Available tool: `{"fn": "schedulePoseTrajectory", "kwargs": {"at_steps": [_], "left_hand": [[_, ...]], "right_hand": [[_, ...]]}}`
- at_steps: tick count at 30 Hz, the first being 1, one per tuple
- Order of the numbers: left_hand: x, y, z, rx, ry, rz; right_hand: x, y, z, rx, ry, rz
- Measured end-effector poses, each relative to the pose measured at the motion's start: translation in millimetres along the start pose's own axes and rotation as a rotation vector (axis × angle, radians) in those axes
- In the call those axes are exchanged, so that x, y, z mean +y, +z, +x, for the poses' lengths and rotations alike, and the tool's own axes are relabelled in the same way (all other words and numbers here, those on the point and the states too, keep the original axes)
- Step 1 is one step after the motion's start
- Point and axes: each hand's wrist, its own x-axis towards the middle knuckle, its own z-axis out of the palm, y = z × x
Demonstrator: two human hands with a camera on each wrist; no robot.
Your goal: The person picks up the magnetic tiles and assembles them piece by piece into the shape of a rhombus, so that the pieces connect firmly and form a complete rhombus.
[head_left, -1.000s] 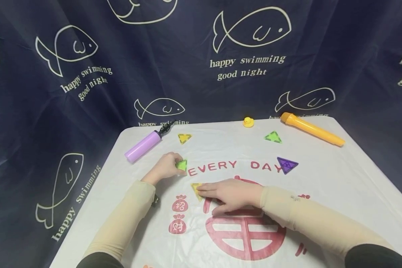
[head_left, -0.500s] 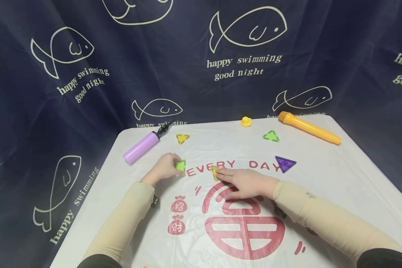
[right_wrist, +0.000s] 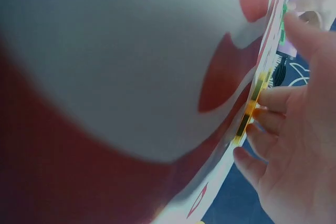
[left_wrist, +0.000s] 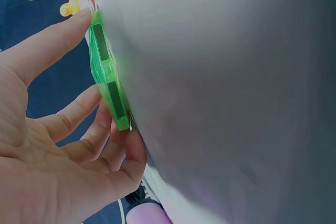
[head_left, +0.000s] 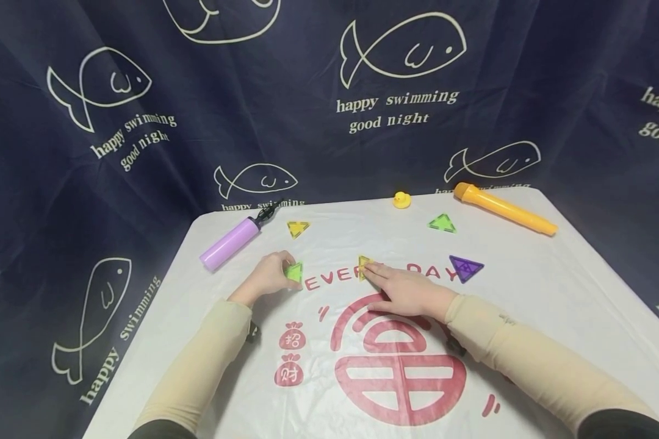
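A green triangular magnetic tile lies flat on the table at left. My left hand holds its edges, thumb at one end and curled fingers at the other, as the left wrist view shows with the green tile. Toward the middle, on the printed word, is a yellow triangular magnetic tile. Fingertips of my right hand rest on it, the fingers fairly straight and the thumb apart. In the right wrist view the fingertips touch the yellow tile; part of it is covered.
Farther back lie another yellow tile, another green tile and a purple triangular tile. A purple hand pump is at left. A rubber duck and an orange microphone-shaped toy sit along the back edge.
My right hand has slid the yellow tile away from me and to the right, up onto the printed lettering. The left hand stays in place with the green tile.
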Motion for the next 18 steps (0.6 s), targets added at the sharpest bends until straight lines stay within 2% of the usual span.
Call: {"fn": "schedulePoseTrajectory", "kwargs": {"at_steps": [6,13,18], "left_hand": [[-0.9,-0.3,-0.4,0.010,-0.006,-0.027],[-2.9,-0.3,-0.9,-0.001,-0.068,-0.109],[-0.6,0.4,-1.7,-0.006,-0.124,-0.215]], "right_hand": [[-1.5,3.5,3.9,-0.017,0.015,-0.016],[-4.4,4.5,6.1,-0.016,0.013,0.004],[-5.0,1.1,9.2,0.016,0.022,-0.019]]}}
